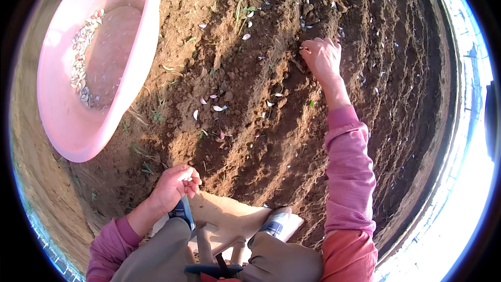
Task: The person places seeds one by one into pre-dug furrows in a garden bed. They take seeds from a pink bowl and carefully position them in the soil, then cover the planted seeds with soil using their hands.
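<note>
My right hand (pixel 323 56) reaches out to the furrowed soil (pixel 238 78), its knuckles up and its fingertips against the ground. Its own back hides whatever the fingertips may hold. My left hand (pixel 178 188) hovers near my left knee, fingers loosely curled inward; whether anything lies in the palm cannot be made out. Garlic cloves lie scattered along the furrows, among them a pale clove (pixel 218 108) in the middle and a pinkish clove (pixel 246 37) farther off. More cloves (pixel 80 58) are heaped along one side inside a large pink plastic basin (pixel 105 133) on the left.
Beneath me is a low wooden stool (pixel 204 244), its legs on a flat board (pixel 231 211). My left shoe (pixel 182 213) and right shoe (pixel 276 221) rest on that board. Small green weeds (pixel 146 168) grow near the basin. A bright pale strip (pixel 469 133) borders the plot on the right.
</note>
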The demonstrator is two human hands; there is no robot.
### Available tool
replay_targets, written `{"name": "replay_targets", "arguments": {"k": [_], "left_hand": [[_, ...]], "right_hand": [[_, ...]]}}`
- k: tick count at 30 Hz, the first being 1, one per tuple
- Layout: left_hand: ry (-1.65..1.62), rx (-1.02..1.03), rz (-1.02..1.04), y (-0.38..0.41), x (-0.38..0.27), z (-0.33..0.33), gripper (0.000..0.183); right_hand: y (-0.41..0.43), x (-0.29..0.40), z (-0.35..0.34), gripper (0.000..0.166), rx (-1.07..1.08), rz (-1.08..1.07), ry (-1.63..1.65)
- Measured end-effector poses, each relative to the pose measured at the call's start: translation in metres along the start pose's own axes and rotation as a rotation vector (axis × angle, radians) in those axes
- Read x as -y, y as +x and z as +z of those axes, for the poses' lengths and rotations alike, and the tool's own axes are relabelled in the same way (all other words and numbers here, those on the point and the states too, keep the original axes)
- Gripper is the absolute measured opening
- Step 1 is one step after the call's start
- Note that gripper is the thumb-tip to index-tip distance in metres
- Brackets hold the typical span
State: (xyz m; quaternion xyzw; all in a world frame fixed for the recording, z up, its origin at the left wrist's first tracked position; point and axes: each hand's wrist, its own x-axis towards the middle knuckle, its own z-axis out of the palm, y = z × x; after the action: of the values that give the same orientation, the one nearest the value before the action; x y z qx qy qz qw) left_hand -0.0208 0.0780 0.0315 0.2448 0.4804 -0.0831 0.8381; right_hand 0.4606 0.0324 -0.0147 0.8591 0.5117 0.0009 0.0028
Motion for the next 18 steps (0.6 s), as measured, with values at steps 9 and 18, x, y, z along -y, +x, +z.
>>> {"name": "replay_targets", "arguments": {"k": [9,18], "left_hand": [[-0.215,0.012,-0.013,0.026,-0.03,0.044,0.04],[-0.177,0.169,0.009,0.035,-0.023,0.024,0.03]], "right_hand": [[-0.103,0.117,-0.062,0.01,0.163,-0.406,1.004],[-0.02,0.055,-0.005,0.013,-0.281,0.066,0.468]]}}
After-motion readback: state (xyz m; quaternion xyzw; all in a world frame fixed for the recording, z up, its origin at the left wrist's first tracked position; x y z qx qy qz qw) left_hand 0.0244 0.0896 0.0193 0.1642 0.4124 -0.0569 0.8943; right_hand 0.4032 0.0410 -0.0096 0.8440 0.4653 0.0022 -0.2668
